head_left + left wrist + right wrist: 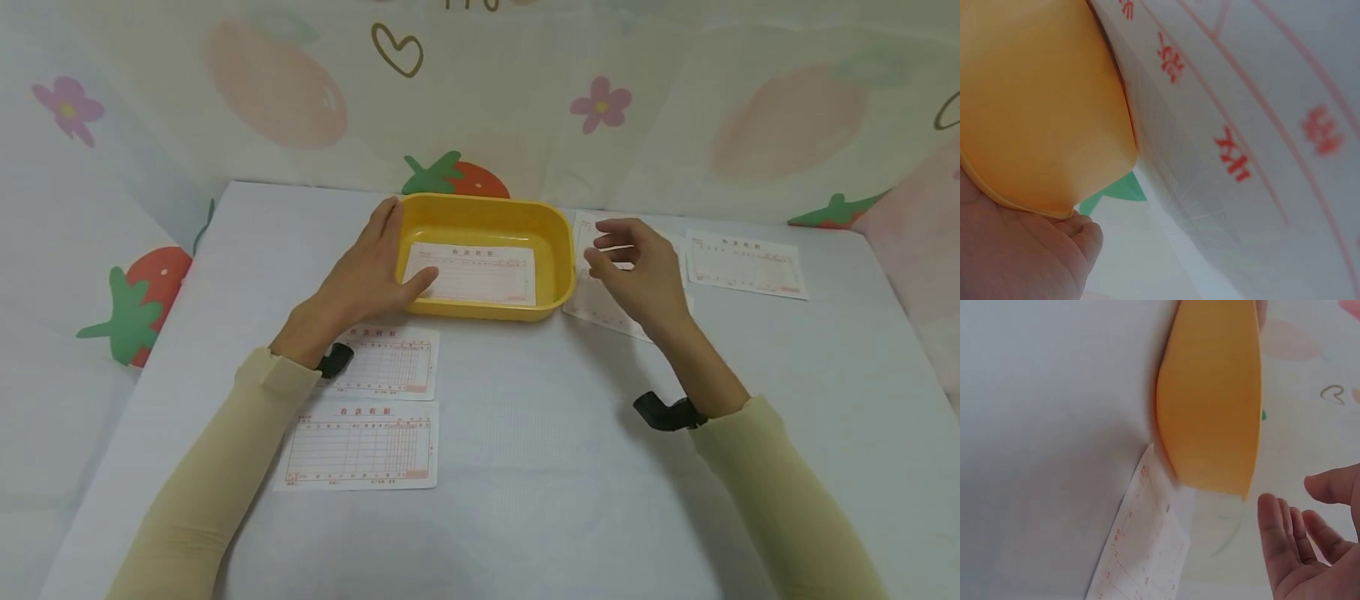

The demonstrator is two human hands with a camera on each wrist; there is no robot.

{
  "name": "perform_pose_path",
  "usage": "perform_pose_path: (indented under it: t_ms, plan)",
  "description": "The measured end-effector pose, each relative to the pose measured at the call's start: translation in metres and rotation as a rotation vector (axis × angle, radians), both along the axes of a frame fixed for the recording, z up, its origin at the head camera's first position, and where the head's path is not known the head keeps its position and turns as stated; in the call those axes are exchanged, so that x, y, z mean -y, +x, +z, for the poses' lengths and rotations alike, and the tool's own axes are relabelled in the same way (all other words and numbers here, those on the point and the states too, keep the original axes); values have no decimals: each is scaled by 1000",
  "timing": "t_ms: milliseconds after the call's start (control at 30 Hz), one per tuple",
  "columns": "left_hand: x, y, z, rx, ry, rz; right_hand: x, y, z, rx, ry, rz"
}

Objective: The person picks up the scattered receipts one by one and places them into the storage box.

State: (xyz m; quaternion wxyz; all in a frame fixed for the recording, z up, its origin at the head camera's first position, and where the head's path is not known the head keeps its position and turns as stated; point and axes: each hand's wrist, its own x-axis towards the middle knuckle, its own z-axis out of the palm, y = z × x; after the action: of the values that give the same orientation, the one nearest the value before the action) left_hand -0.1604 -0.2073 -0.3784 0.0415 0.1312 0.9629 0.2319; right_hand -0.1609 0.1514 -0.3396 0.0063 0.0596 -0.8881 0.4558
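Observation:
A yellow plastic basin (487, 312) stands near the back of the table with a printed receipt slip (480, 275) lying inside it. My left hand (367, 267) grips the basin's left end, thumb over the rim and fingers along the outer side. In the left wrist view that hand (1041, 250) lies against the rim. To the right of the basin, my right hand (637, 267) hovers with bent fingers and nothing between them. The right wrist view has this hand (1316, 550) apart from the basin wall (1210, 400). Beneath it lie slips (600, 304) partly hidden by the hand.
Another slip (750, 265) lies farther right. Two more slips, one (393, 362) partly under my left wrist and one (360, 446) nearer me, lie at left front on the white tabletop (525, 467). Behind the table hangs a strawberry-patterned cloth (510, 100).

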Motion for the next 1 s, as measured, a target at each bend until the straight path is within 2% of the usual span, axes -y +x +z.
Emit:
perform_pose_path:
  t_ms: [133,333,633,867,1000]
  plan:
    - [0,0,-1,-2,-2,0,-1,14,-2,-45,3,1]
    - [1,-2,-2,-9,-4,1,5,35,-7,-54,-34,28]
    - [1,-3,-1,-4,-9,5,21,60,-12,-75,-86,125]
    - [2,-4,2,10,-14,5,35,76,-13,-58,-93,211]
    - [2,-3,3,8,-15,5,46,87,-14,1,-62,286]
